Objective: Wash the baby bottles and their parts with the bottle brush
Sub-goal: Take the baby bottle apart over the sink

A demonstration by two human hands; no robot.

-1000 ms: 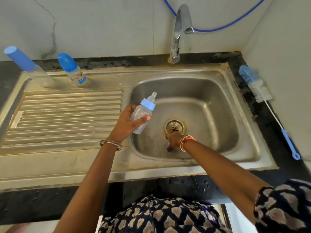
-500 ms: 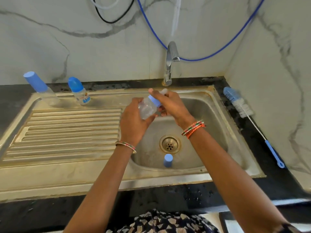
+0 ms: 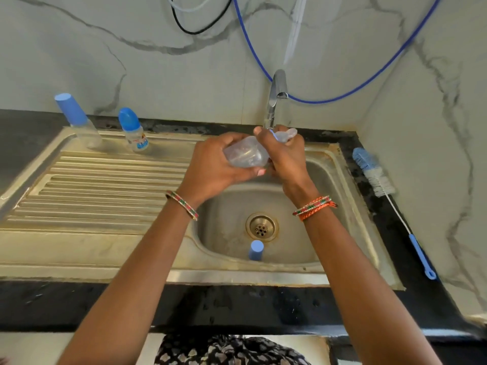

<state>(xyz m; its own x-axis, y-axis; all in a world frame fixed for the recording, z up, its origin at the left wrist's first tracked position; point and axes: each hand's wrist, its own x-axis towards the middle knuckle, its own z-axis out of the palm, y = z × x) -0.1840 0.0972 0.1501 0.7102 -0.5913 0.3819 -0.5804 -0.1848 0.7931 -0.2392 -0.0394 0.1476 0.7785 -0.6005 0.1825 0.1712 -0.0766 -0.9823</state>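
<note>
My left hand [image 3: 213, 167] grips the body of a small clear baby bottle [image 3: 246, 155], held tilted above the sink basin [image 3: 329, 206]. My right hand [image 3: 283, 159] is wrapped round its blue collar and clear teat [image 3: 286, 134] just under the tap [image 3: 275, 98]. A blue bottle cap [image 3: 256, 249] stands in the basin near the drain [image 3: 261, 227]. Two more baby bottles with blue caps stand at the back of the draining board, the taller bottle [image 3: 77, 125] at the left and a short one [image 3: 133, 130] beside it. The bottle brush [image 3: 390, 201] lies on the counter right of the sink.
The ribbed draining board [image 3: 100, 191] fills the left side. A black counter [image 3: 237, 306] runs along the front. Marble-look walls close the back and right, with a blue hose [image 3: 355, 88] and a black cable [image 3: 189, 30] hanging above the tap.
My right hand left the blue cap standing in the basin and came up to grip the bottle's collar and teat. Both hands raised the bottle toward the tap.
</note>
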